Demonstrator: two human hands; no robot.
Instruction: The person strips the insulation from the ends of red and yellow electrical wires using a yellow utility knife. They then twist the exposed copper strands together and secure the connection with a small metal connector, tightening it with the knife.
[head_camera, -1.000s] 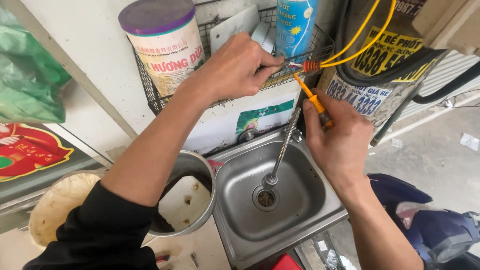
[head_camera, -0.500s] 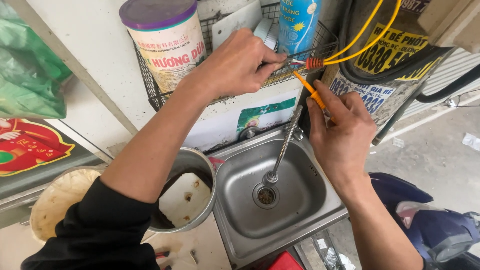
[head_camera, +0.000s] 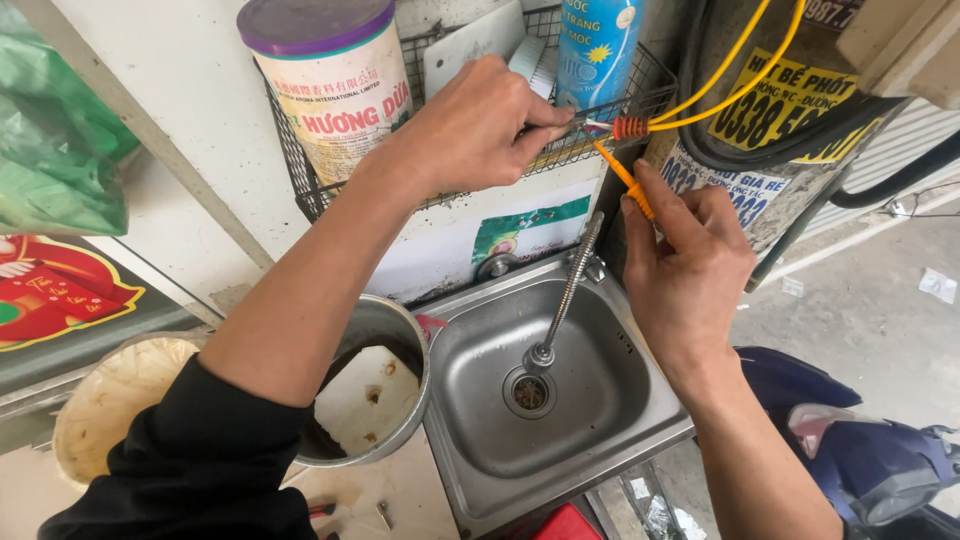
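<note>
Yellow wires (head_camera: 700, 95) stay pinched in the left hand (head_camera: 480, 125); the right hand (head_camera: 685, 270), gripping an orange tool (head_camera: 622, 180), has edged closer.

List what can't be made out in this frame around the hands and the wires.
- Head view: the left hand covers whatever its fingers pinch at the wire joint.
- The right hand hides the lower end of the orange wire.
- The yellow wires leave by the top edge; their far ends are unseen.
- The pot bottom is partly hidden by the forearm.
</note>
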